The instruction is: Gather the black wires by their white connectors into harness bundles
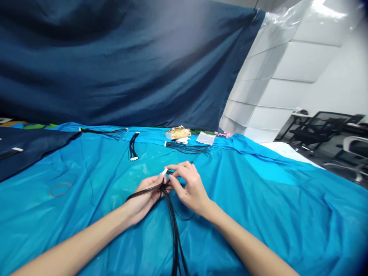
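A small white connector [165, 172] with a bundle of black wires [173, 226] is held between both hands above the blue sheet. My left hand [145, 197] is palm up, its thumb and fingers closed on the connector and the wires beside it. One strand of the bundle loops over the left palm, while the rest hangs down toward the near edge of the view. My right hand [188, 184] pinches at the wires right beside the connector, thumb and index finger close together; its other fingers are curled.
On the blue sheet [235, 214] farther back lie wire bundles with white connectors [133, 147], a gold patterned packet [179, 133] and a small clear bag [205, 138]. A brown ring [60, 189] is at left, near dark cloth [34, 149]. Chairs [322, 130] stand at right.
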Tool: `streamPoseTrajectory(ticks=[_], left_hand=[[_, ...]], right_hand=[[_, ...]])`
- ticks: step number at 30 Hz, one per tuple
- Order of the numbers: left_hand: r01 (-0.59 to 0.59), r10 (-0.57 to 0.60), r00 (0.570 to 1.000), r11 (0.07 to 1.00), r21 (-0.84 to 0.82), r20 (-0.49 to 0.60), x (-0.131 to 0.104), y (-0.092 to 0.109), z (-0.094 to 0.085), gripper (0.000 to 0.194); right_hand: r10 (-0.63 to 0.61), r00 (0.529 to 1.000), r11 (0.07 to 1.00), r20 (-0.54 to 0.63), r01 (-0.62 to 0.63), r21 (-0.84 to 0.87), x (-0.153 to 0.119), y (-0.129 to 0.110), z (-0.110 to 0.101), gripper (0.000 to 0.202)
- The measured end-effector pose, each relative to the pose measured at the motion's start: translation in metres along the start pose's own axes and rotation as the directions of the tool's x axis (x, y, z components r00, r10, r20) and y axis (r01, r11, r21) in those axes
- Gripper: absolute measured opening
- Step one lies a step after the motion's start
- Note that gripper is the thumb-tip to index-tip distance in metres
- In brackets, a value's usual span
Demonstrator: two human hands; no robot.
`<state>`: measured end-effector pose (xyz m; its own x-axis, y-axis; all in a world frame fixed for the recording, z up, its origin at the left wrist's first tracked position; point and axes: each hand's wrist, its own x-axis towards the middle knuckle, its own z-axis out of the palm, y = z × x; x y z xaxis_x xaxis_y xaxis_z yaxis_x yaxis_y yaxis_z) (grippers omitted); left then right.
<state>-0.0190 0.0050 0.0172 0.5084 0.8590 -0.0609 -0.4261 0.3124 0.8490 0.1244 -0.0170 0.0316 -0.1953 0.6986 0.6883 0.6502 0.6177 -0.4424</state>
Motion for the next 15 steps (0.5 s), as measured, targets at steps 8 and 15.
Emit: streamPoseTrajectory(ticks=[8, 15], left_hand=[[-0.003, 0.003, 1.0, 1.0, -0.004, -0.002, -0.0001, -0.0008, 0.0005, 0.014], [-0.014, 0.014, 1.0, 1.0, 0.005, -0.011, -0.0011, -0.0012, 0.0011, 0.015]], right_hand=[[0.004, 1.0, 1.0, -0.014, -0.004, 0.004, -0.0003, -0.001, -0.0005, 0.014], [0.0, 0.999, 1.0, -0.038, -0.001, -0.02, -0.0017, -0.0018, 0.0035, 0.014]])
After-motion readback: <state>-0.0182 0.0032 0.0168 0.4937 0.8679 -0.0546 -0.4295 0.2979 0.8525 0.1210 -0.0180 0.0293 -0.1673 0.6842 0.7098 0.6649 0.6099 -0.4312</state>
